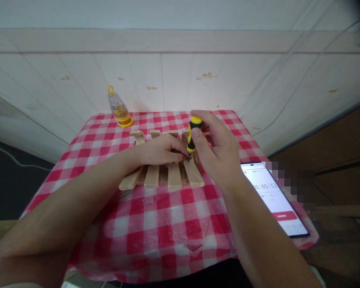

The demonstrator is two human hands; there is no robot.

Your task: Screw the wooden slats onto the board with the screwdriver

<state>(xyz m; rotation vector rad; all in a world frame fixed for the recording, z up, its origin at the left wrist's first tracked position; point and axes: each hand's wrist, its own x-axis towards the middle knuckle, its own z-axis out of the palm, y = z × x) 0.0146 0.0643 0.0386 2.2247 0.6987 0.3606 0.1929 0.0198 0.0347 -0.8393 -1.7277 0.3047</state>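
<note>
A small wooden slatted frame (174, 178) lies on the table, its several pale slats running away from me and curved up at the far ends. My right hand (217, 150) is closed round the handle of a yellow and black screwdriver (193, 136), held nearly upright with the tip down on the rightmost slat. Across the middle slats lies my left hand (160, 150), its finger and thumb brought together right beside the screwdriver's tip. Whatever they pinch there is too small and partly hidden to make out.
A clear bottle-shaped container (119, 108) with yellow base and ring stands at the table's back left. A phone (277, 200) showing a timer lies at the right edge. A red and white checked cloth (156, 228) covers the table, which meets a white panelled wall (177, 80).
</note>
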